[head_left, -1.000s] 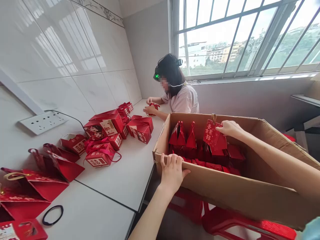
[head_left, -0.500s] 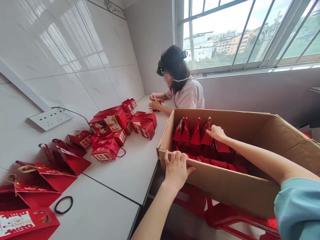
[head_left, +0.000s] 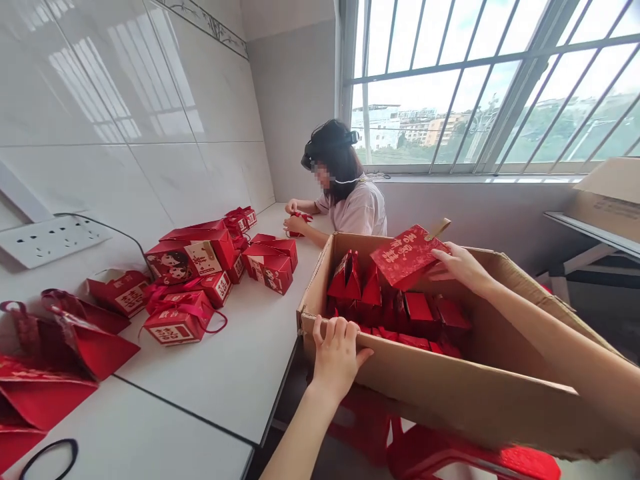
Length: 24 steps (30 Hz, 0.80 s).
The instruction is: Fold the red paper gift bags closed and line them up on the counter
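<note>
My right hand is closed on a red gift box with gold lettering and a small tan loop at its top. It is tilted and held just above the open cardboard box. My left hand grips the near rim of that cardboard box close to its left corner, fingers bent over the edge. Inside stand several more red gift boxes, some with peaked tops; their lower parts are hidden by the cardboard wall.
Red gift boxes of several shapes stand along the white table. A black ring lies at the front left. A co-worker handles a red box at the far end. Red stools are beneath the cardboard box.
My right hand has lifted a red gift box up out of the row in the cardboard box. My left hand keeps its hold on the rim. The view has tilted up and shifted right.
</note>
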Motion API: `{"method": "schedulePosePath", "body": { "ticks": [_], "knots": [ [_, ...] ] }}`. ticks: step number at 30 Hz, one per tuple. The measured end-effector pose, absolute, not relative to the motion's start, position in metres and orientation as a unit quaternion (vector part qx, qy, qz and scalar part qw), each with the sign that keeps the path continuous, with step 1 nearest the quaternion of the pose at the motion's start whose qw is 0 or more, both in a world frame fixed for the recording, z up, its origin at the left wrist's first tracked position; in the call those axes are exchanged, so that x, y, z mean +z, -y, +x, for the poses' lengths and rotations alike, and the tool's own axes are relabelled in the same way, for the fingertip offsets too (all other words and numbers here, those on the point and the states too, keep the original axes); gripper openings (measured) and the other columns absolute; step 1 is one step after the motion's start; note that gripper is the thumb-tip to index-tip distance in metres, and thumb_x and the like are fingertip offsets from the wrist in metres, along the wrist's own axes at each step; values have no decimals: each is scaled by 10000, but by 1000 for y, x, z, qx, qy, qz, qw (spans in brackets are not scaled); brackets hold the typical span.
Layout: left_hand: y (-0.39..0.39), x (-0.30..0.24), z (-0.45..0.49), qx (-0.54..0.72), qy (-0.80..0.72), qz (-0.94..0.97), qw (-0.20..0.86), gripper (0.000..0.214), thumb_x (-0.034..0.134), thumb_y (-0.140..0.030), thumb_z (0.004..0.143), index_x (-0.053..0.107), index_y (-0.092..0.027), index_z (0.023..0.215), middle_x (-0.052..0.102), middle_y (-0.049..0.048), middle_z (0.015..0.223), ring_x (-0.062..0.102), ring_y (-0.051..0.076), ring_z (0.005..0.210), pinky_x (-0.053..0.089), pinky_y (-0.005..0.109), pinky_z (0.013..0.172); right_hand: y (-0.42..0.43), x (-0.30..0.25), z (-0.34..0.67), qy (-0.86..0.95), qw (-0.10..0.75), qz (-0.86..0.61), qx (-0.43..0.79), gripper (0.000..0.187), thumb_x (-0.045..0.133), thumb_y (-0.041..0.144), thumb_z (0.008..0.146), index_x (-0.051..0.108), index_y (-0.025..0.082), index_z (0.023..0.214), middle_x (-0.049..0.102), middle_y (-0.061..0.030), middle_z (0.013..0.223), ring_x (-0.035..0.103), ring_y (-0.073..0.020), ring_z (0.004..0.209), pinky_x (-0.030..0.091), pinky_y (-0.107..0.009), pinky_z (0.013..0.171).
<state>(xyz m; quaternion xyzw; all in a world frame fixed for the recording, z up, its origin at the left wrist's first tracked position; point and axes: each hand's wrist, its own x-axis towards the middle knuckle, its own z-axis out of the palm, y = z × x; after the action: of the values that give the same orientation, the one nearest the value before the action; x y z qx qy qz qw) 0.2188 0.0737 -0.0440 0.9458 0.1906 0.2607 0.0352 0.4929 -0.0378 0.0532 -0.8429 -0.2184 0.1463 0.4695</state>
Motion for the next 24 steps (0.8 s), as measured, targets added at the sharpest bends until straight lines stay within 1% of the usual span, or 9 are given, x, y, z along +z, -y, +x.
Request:
{"method": "schedulePosePath", "body": {
  "ticks": [2, 5, 7, 11, 13, 16, 19, 22, 24],
  "knots": [
    [-75, -45, 219, 271, -184, 944, 38, 284, 713, -351, 793, 553, -208, 978, 613, 34, 959, 575, 259, 1025, 354, 597, 1043, 56, 61, 475, 227, 540, -786, 198, 266, 376, 310, 961, 481, 200, 1179, 689, -116, 1083, 707, -192, 903, 557, -282, 754],
    [-78, -47, 217, 285, -172, 942, 42, 259, 704, -317, 804, 560, -203, 985, 612, 33, 958, 580, 260, 1027, 358, 598, 1034, 70, 59, 447, 208, 604, -715, 284, 226, 397, 233, 914, 572, 151, 1029, 724, -123, 942, 721, -185, 878, 574, -243, 735],
    [-79, -49, 216, 294, -165, 941, 43, 254, 697, -315, 810, 562, -203, 993, 613, 34, 959, 581, 260, 1024, 360, 595, 1030, 71, 54, 433, 201, 618, -689, 321, 215, 418, 177, 868, 617, 130, 936, 730, -122, 848, 730, -186, 830, 589, -227, 683],
    [-79, -52, 216, 309, -164, 936, 40, 252, 697, -339, 811, 559, -213, 980, 617, 27, 943, 582, 253, 1009, 363, 582, 1023, 68, 47, 422, 192, 651, -588, 441, 180, 462, 134, 839, 630, 113, 899, 719, -100, 742, 724, -155, 693, 563, -158, 519],
    [-78, -52, 217, 311, -166, 935, 38, 269, 708, -352, 800, 557, -215, 976, 617, 26, 940, 581, 249, 1007, 359, 575, 1027, 65, 48, 426, 191, 648, -589, 444, 169, 458, 133, 847, 612, 122, 914, 719, -93, 753, 718, -148, 672, 568, -166, 532],
    [-77, -53, 218, 308, -169, 935, 38, 311, 733, -376, 774, 556, -215, 972, 620, 24, 948, 578, 249, 1011, 353, 571, 1037, 61, 51, 443, 224, 579, -743, 249, 190, 420, 184, 877, 560, 183, 1005, 723, -79, 883, 719, -181, 778, 601, -282, 682],
    [-76, -55, 219, 302, -175, 936, 41, 359, 751, -403, 749, 556, -211, 981, 623, 30, 962, 575, 254, 1015, 354, 566, 1042, 53, 49, 469, 223, 447, -864, 67, 205, 458, 229, 866, 531, 205, 1056, 699, -91, 921, 679, -262, 939, 547, -400, 816],
    [-76, -56, 221, 296, -179, 937, 45, 384, 752, -427, 741, 555, -205, 986, 621, 39, 974, 573, 255, 1013, 352, 561, 1050, 38, 35, 493, 204, 333, -920, 22, 244, 547, 198, 819, 556, 121, 1051, 672, -147, 905, 620, -338, 1035, 462, -458, 893],
    [-76, -56, 221, 292, -181, 938, 47, 383, 748, -439, 741, 555, -205, 973, 618, 37, 970, 572, 252, 1009, 346, 558, 1058, 24, 20, 502, 196, 273, -941, 25, 274, 573, 198, 839, 560, 70, 1081, 656, -170, 972, 610, -322, 1040, 452, -462, 907]
  ]
}}
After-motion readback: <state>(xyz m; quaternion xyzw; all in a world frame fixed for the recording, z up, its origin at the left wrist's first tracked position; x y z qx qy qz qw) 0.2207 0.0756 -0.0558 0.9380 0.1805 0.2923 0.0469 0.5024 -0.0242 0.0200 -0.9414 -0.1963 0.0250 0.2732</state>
